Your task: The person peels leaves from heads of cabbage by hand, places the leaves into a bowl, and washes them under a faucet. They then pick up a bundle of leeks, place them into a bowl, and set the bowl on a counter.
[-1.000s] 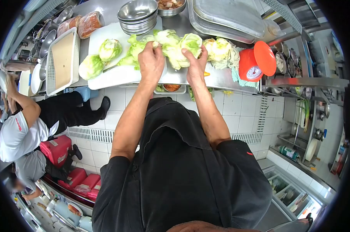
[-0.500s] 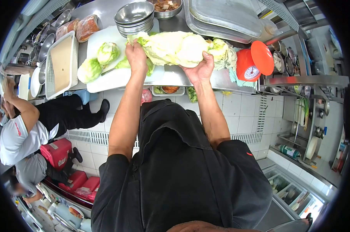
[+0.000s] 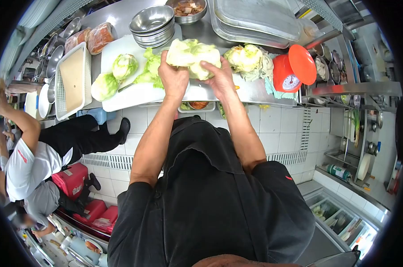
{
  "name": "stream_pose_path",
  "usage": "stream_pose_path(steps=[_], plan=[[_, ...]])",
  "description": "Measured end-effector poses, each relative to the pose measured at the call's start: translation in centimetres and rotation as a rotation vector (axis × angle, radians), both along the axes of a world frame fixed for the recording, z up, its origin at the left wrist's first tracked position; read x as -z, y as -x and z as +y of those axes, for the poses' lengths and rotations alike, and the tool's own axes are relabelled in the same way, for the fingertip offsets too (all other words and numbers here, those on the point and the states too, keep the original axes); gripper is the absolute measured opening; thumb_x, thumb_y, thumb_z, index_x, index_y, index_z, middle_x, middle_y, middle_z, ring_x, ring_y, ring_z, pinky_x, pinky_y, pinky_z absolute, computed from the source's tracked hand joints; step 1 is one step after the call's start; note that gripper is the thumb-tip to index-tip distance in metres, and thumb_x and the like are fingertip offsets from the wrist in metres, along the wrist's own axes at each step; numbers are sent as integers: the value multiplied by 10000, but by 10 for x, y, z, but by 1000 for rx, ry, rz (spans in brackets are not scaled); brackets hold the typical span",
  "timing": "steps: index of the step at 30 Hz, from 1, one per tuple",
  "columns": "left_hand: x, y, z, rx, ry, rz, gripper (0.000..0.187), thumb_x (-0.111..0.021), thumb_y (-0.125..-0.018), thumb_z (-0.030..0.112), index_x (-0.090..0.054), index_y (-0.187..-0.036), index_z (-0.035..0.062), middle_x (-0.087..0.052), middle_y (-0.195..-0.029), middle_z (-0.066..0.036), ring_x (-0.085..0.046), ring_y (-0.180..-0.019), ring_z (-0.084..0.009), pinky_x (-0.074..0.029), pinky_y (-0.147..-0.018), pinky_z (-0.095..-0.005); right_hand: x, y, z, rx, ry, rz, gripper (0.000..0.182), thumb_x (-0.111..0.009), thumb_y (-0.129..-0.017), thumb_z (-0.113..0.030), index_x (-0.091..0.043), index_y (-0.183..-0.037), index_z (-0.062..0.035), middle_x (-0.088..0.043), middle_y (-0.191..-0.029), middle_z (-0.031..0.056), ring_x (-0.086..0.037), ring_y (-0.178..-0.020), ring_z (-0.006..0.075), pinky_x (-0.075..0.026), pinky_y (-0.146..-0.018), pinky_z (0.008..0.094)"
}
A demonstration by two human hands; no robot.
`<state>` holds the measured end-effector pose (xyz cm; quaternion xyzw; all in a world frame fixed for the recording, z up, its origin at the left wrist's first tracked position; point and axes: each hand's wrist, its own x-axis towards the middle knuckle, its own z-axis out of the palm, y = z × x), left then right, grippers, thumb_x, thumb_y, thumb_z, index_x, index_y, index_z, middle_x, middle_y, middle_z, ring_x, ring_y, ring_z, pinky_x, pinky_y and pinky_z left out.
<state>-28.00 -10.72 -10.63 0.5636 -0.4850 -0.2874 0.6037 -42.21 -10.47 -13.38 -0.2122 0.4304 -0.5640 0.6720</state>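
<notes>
Pale green lettuce [image 3: 193, 55] is gripped between my two hands above the front of the steel counter. My left hand [image 3: 172, 75] is wrapped round its left side, and my right hand [image 3: 219, 78] holds the right side with the thumb on top. Loose lettuce leaves [image 3: 150, 71] lie on the white cutting board [image 3: 121, 101], left of my left hand. Two lettuce heads, one at the back [image 3: 124, 66] and one in front [image 3: 104, 86], rest farther left, by a knife [image 3: 125, 87]. Another lettuce [image 3: 246, 58] sits right of my right hand, against a cloth.
Stacked steel bowls [image 3: 152, 26] stand behind the board. Metal trays [image 3: 255, 22] lie at the back, and a red scale [image 3: 287, 75] is at the right. A white basket [image 3: 86, 73] stands left. Co-workers [image 3: 32, 164] are at the left.
My hands have come closer together, and the lettuce between them is now bunched instead of stretched out wide. Loose leaves and the lettuce at the right show more fully.
</notes>
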Motion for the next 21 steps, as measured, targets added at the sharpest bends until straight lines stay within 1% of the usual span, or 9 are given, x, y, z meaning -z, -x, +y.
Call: stream_pose_path(steps=[1,3,5,6,10,13,15,18,21], plan=[[-3,1,3,-15,-20,-95,226,-695,-835,68,-602,-1019,-24,-707,-870,-97,-662,-783,-185,-502,-725,-320,4,-3,2,27,-9,31,906,-798,-732,-47,-227,-1434,-7,-540,-1252,190,-606,-1103,309,-587,-743,493],[14,-3,-11,-8,25,53,194,-680,-843,61,-595,-988,-36,-702,-905,-123,-668,-818,-231,-494,-766,-333,8,-6,2,72,-19,95,879,-780,-745,-49,-237,-1434,-4,-546,-1233,166,-616,-1078,303,-578,-747,515],[22,-13,-23,-32,35,169,172,-664,-850,44,-596,-985,-38,-697,-912,-143,-670,-841,-256,-490,-790,-340,0,-4,2,79,-26,134,876,-767,-728,-32,-247,-1433,-21,-550,-1222,163,-614,-1063,295,-575,-748,495],[26,-18,-25,-8,-68,123,223,-644,-863,23,-580,-1067,-41,-679,-998,-174,-656,-932,-286,-472,-857,-351,0,-3,1,81,-28,163,880,-763,-722,-25,-247,-1434,-24,-552,-1219,163,-613,-1065,294,-574,-761,490],[47,-20,-42,-166,13,73,324,-630,-878,21,-531,-1178,-47,-644,-1119,-198,-626,-1027,-309,-445,-926,-373,-4,-4,-1,177,-23,185,836,-757,-697,17,-298,-1393,-35,-548,-1230,185,-618,-1068,285,-582,-801,430],[54,-24,-49,-217,-36,141,368,-638,-875,35,-506,-1208,-50,-625,-1172,-220,-609,-1077,-334,-427,-963,-387,9,14,-5,43,114,-73,760,-726,-709,47,-350,-1366,-21,-539,-1244,192,-615,-1083,278,-575,-848,429],[59,-29,-55,-244,-26,191,381,-643,-873,56,-505,-1211,-51,-624,-1174,-239,-606,-1093,-359,-425,-975,-398,16,25,-4,41,141,-203,694,-652,-752,57,-372,-1377,-53,-527,-1290,172,-579,-1170,299,-532,-954,479],[52,-43,-55,-211,-168,-86,407,-660,-864,104,-515,-1212,-51,-628,-1162,-269,-606,-1103,-401,-436,-970,-429,15,35,2,94,162,-420,707,-584,-787,44,-335,-1433,-100,-492,-1376,155,-512,-1279,339,-475,-1039,550],[12,-50,-55,-15,-299,-376,413,-656,-863,131,-528,-1209,-55,-638,-1134,-291,-611,-1086,-434,-454,-944,-460,20,50,4,83,182,-536,719,-587,-781,76,-339,-1428,-117,-483,-1383,160,-495,-1296,336,-471,-1042,552]])
